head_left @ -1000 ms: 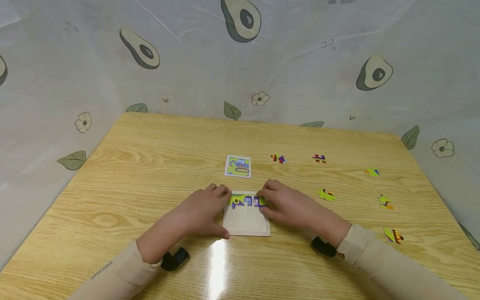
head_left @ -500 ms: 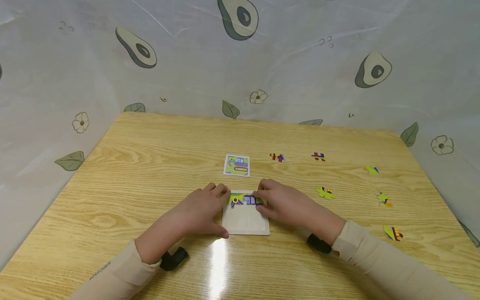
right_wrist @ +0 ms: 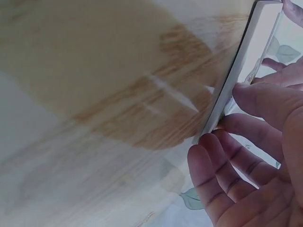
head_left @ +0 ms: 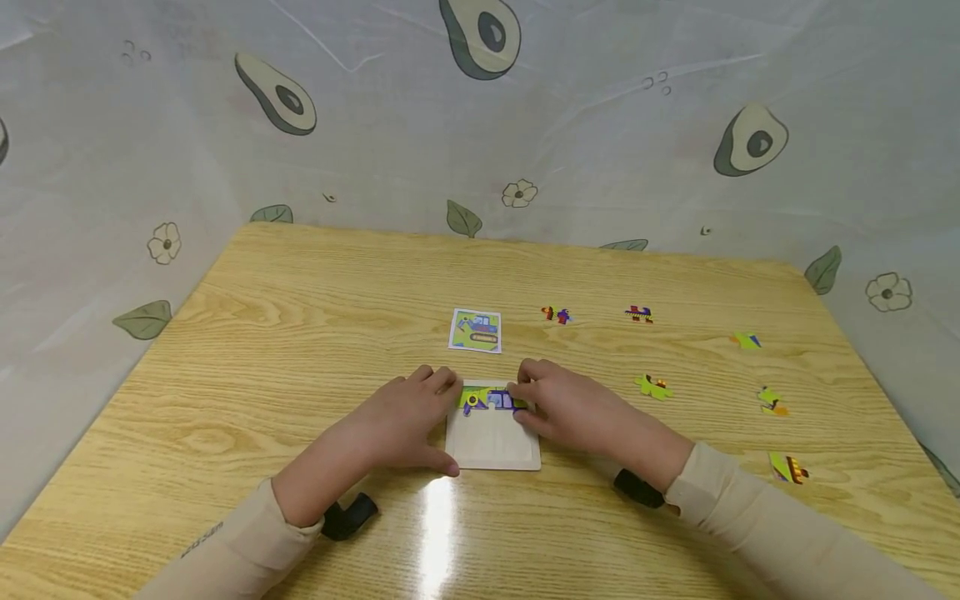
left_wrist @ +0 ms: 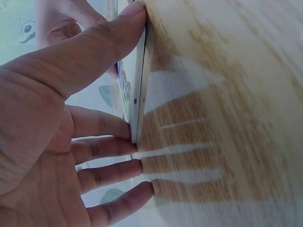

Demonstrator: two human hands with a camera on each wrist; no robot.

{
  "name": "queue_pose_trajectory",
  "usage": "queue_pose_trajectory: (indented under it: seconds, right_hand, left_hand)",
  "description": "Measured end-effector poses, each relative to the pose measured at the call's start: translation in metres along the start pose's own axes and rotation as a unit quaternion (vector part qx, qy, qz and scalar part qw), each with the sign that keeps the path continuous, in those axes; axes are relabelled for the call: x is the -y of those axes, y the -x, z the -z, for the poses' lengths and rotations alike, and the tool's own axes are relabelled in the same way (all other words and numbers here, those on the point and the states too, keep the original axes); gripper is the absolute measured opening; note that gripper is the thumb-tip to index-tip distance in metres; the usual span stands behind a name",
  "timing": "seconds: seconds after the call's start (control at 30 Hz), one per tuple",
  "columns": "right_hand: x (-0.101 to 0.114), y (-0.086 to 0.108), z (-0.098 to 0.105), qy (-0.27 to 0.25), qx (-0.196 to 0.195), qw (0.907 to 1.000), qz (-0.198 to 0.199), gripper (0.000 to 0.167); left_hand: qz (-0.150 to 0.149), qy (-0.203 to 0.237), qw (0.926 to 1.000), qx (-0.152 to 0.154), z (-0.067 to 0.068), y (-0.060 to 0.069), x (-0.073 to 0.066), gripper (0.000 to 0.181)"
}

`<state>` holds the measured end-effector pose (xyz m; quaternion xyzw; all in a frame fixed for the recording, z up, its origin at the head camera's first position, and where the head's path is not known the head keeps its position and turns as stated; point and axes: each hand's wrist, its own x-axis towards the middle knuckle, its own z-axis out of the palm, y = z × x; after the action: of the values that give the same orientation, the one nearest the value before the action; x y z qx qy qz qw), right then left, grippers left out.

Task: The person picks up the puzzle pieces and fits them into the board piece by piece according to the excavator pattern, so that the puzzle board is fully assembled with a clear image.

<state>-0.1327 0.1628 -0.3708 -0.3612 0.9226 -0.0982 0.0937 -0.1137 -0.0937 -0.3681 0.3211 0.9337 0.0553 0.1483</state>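
A pale puzzle tray [head_left: 491, 443] lies in front of me in the head view, with joined puzzle pieces [head_left: 474, 399] along its far side. My left hand [head_left: 403, 423] holds the tray's left edge, thumb at the near corner and fingers towards the far corner. In the left wrist view, the thumb and fingers span the tray's side [left_wrist: 138, 90]. My right hand [head_left: 573, 410] has thumb and index finger on a green-and-purple puzzle piece [head_left: 519, 402] at the far right corner, partly covered by the fingers. The right wrist view shows its other fingers beside the tray's edge [right_wrist: 232, 75].
A picture card [head_left: 476, 331] of an excavator lies beyond the tray. Loose puzzle pieces lie to the right: a red-and-purple piece [head_left: 639, 314], a green piece [head_left: 654, 387], a striped piece [head_left: 787, 468] and several others. A patterned cloth [head_left: 390, 125] hangs behind the table.
My right hand has shifted slightly left with the puzzle piece, and the gap between it and its neighbour has closed. The left hand and tray stay put.
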Motion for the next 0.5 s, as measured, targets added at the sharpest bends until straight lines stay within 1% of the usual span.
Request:
queue_pose_trajectory:
  seconds: [0.13,0.5]
  right_hand:
    - [-0.0011,0.0009,-0.0016,0.007,-0.008,0.9999,0.009,0.027]
    - [0.0003,0.0014,-0.0028,0.016,-0.019,0.9996,0.017,0.024]
  left_hand:
    - [0.0,0.0,1.0,0.001,0.0001,-0.0003,-0.0004,0.104]
    - [-0.001,0.002,1.0,0.001,-0.0003,-0.0006,-0.0001,0.104]
